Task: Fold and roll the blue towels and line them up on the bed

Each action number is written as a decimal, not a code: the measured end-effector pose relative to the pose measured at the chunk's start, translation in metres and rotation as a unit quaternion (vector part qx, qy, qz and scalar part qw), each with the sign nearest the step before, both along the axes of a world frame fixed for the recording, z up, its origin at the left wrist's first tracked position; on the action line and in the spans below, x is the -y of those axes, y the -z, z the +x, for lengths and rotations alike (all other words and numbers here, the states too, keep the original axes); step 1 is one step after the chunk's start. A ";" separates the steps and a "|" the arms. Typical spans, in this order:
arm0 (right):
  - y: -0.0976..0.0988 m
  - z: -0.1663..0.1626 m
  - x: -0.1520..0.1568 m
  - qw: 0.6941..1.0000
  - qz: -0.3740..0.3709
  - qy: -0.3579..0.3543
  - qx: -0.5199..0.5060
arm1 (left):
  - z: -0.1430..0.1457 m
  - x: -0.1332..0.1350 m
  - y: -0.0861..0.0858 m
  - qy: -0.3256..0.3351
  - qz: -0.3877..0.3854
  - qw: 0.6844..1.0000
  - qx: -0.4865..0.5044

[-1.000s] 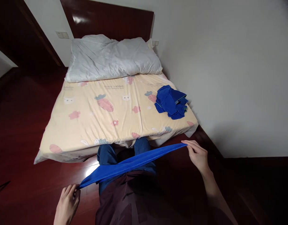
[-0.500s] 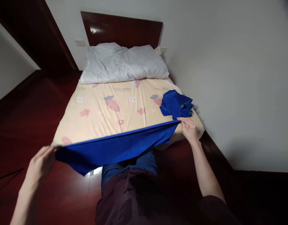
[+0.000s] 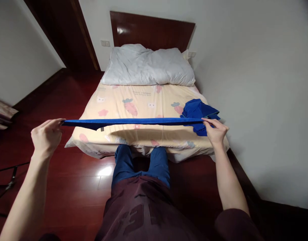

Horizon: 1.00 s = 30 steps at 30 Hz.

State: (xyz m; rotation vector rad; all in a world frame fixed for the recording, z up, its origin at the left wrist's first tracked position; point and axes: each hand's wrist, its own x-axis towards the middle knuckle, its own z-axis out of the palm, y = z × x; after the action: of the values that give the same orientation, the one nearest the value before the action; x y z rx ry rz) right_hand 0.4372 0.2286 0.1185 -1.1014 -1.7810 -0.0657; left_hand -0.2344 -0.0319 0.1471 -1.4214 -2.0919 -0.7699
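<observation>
Clock dirs from mid of view. Biggest: pale wall (image 3: 256, 83) fills 1 to 4 o'clock, hard up nr the bed's RH side, so little rm there. Dk red floor (image 3: 71, 187) at 7–9. Bed (image 3: 113, 110) mid to 12, yellow sheet w/ carrot prints; its foot edge is right by the person's legs (image 3: 122, 164) at 6–7, which block any way past there. Maroon top (image 3: 154, 207) at 6.

Dk headboard (image 3: 154, 31) at 12, white quilt (image 3: 149, 65) bunched just below it. Dk door (image 3: 65, 33) approx 10–11.

Blue cloth (image 3: 134, 121), the thing in hand, is stretched taut 9 to 3 above the sheet, shadow under it; hides a strip of bed. Crumpled blue pile (image 3: 198, 108) btwn 2 & 3, partly covered by cloth's RH end + R hand.

L hand (image 3: 46, 135) at 9: thumb & fingers pinched on cloth's end. R hand (image 3: 216, 132) at 3: same, pinching opp. end.

Blk stand (image 3: 11, 183), partly cut off, at 8, nr L forearm. Sm. socket plates (image 3: 105, 43) at 11 & 1. Tiny dk tag (image 3: 102, 129) under cloth, L part.
</observation>
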 end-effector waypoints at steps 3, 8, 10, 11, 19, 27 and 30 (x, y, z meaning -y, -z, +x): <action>0.011 0.023 0.025 0.996 -0.087 -0.012 0.023 | 0.013 0.029 0.010 -0.031 -0.055 0.989 0.131; 0.019 0.063 0.045 0.937 -0.330 -0.088 -0.067 | 0.003 0.062 0.001 0.004 -0.193 0.943 0.270; 0.016 0.071 0.042 0.909 -0.390 -0.108 -0.099 | -0.007 0.060 -0.003 0.023 -0.223 0.935 0.273; 0.013 0.072 0.039 0.901 -0.406 -0.111 -0.107 | -0.012 0.056 -0.004 0.031 -0.239 0.931 0.275; 0.012 0.048 -0.023 0.898 -0.425 -0.108 -0.023 | -0.051 -0.033 0.011 0.086 -0.341 0.902 0.248; 0.006 -0.027 -0.144 0.962 -0.271 -0.031 -0.016 | -0.056 -0.160 -0.006 0.065 -0.167 0.964 0.196; 0.000 -0.047 -0.176 0.984 -0.162 -0.016 -0.077 | -0.052 -0.190 -0.018 0.106 0.009 0.984 0.146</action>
State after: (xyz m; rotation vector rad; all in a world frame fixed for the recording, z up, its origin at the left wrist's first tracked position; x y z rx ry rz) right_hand 0.3900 0.4048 0.1184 -1.2702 -1.7060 0.3318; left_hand -0.2862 0.1580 0.1656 -1.6224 -2.1582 -1.1406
